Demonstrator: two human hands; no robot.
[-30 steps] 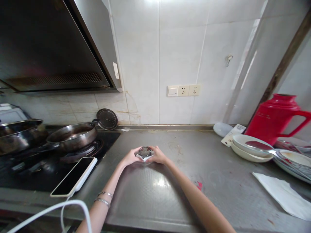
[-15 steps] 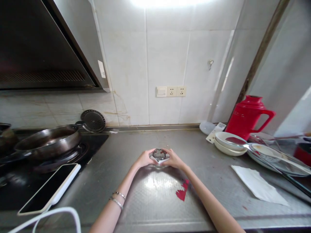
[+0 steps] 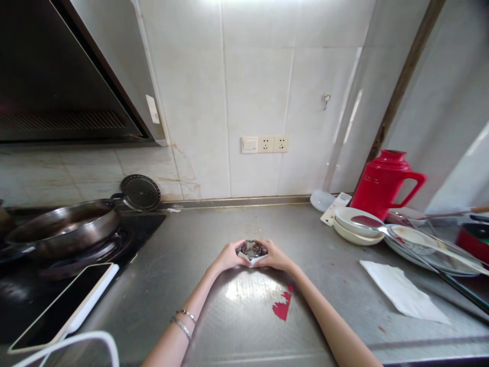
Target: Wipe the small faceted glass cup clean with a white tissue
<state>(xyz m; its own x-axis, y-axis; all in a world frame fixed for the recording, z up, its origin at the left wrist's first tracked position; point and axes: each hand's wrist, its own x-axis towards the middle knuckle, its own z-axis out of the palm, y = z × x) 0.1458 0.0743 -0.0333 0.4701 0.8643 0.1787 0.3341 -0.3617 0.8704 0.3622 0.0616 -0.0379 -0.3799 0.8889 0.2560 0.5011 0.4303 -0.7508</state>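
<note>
Left hand (image 3: 229, 256): fingers clamped on the round glassy object (image 3: 251, 248), left side!
Right hand (image 3: 275, 256): fingers gripping its right!
Red scrap (image 3: 281, 309): there, nearer, on the tabletop (image 3: 233, 334).

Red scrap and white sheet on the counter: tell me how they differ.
The red scrap is the smaller piece; the white sheet is clearly larger. The scrap has a strongly jagged edge, while the sheet's edges are smoother. The scrap lies between the left forearm and the right forearm; the sheet lies to the right of both. Both lie on the metal counter, with neither hand touching them.
</note>
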